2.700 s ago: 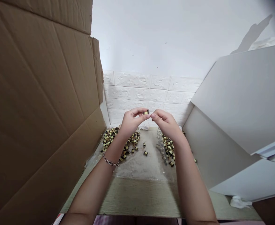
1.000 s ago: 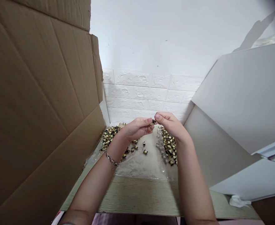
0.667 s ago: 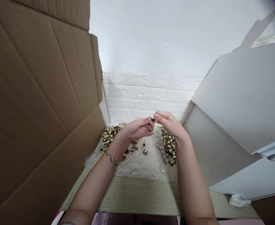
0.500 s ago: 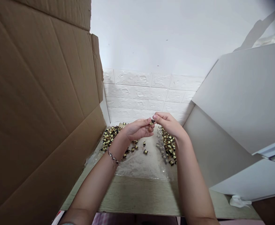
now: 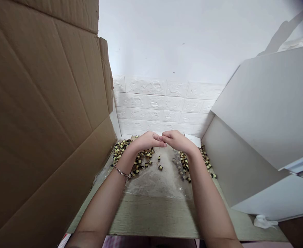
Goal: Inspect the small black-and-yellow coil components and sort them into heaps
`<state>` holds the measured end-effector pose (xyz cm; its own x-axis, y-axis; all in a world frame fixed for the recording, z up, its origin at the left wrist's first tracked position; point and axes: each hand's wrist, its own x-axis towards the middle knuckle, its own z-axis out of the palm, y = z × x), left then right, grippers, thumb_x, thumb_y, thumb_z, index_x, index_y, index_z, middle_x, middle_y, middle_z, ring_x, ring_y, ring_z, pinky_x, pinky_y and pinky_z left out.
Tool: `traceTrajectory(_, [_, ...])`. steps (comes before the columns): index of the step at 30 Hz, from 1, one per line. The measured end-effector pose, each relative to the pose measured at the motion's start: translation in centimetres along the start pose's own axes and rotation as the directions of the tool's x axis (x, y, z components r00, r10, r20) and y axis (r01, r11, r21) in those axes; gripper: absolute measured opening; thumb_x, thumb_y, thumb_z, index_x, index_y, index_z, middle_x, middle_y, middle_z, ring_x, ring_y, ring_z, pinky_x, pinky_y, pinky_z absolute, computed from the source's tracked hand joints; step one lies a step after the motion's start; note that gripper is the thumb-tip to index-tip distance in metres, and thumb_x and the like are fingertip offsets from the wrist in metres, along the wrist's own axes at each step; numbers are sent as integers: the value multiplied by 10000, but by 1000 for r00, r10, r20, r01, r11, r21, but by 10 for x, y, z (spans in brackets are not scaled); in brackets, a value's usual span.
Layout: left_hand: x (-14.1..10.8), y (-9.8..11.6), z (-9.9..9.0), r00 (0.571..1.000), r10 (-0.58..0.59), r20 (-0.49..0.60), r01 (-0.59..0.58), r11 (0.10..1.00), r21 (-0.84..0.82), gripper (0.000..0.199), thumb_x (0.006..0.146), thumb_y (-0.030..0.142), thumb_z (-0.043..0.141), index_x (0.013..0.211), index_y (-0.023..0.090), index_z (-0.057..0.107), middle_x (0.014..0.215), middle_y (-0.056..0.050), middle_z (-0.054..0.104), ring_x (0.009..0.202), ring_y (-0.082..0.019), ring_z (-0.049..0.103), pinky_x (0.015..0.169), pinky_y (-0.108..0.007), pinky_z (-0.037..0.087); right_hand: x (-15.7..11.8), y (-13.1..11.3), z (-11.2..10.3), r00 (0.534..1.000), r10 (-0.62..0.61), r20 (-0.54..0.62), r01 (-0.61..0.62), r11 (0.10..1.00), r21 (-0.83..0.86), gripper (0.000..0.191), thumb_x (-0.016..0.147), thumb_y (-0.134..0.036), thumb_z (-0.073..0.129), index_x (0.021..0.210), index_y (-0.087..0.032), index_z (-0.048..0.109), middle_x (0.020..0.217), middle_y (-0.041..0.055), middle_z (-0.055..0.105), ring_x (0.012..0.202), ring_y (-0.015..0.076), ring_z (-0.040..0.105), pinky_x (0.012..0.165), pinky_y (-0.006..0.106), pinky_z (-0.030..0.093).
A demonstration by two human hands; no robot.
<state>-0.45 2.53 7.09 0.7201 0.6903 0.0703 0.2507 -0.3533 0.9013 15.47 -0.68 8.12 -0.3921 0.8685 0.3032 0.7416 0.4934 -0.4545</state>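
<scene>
I've got my left hand and right hand pressed together over the back of the plastic sheet — I can't tell if they're pinching anything — and a fumbled grip could drop a piece among the coils heaped on either side.

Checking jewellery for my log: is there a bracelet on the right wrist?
No, the chain bracelet sits on the left wrist; the right wrist is bare.
</scene>
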Motion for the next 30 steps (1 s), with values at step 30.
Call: traceTrajectory(30, [-24, 34, 6, 482, 756, -443, 71, 470, 880, 206, 794, 370, 505, 815, 182, 587, 743, -5, 613, 743, -156, 522, 719, -298, 307, 3, -29, 3, 680, -339, -650, 202, 939, -278, 248, 869, -244, 358, 627, -193, 378, 616, 2, 406, 622, 133, 402, 574, 246, 313])
